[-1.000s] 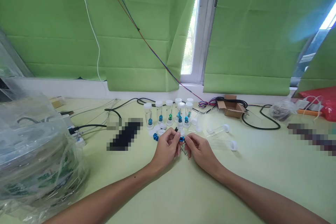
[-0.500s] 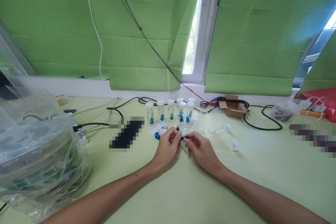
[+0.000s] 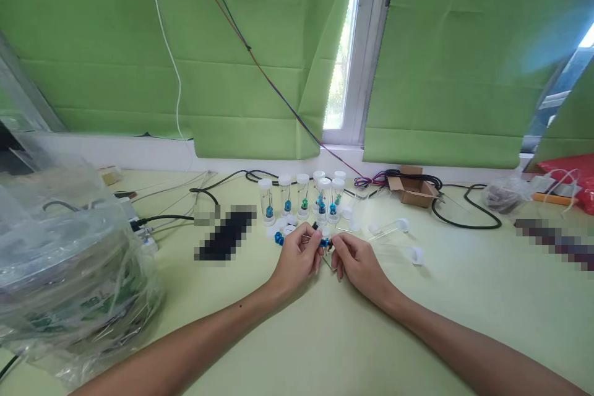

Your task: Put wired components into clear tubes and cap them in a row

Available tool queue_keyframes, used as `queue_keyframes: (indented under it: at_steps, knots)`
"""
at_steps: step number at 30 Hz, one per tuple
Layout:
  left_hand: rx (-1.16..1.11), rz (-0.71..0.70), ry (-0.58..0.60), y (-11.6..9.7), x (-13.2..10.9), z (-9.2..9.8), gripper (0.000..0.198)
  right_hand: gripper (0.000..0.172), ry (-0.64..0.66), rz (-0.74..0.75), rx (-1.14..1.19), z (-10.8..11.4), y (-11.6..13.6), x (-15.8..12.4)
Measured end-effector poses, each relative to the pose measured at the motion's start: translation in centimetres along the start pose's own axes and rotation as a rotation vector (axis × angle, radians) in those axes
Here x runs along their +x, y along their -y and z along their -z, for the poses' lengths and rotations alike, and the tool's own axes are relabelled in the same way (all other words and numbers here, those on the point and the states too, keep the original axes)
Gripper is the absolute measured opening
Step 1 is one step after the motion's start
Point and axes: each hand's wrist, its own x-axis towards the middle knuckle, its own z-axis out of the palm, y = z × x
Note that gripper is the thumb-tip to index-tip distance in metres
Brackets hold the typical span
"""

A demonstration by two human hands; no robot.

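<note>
My left hand (image 3: 297, 258) and right hand (image 3: 358, 263) meet over the desk (image 3: 315, 349); both sets of fingers pinch the blue part (image 3: 323, 242), lying crosswise between them.

Bright daylight via window (image 3: 341, 74) — soft shadows, edges warped, pixelated patches.

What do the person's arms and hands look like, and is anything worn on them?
Both arms are bare as far as the picture shows: no sleeves. The left hand and right hand wear no gloves; no watch, bracelet or ring is visible. The left forearm has one small dark spot.
</note>
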Motion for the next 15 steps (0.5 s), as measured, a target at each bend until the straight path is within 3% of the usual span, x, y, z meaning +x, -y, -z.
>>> queue_keyframes:
  at_steps: [9, 15]
  knots:
    - [-0.03, -0.012, -0.022, 0.13, -0.06, 0.18, 0.033, 0.026, 0.044, 0.046, 0.062, -0.12, 0.03, -0.18]
    - [-0.031, -0.005, -0.014, 0.14, -0.06, 0.15, 0.034, 0.029, 0.062, 0.032, 0.048, -0.13, 0.26, -0.16]
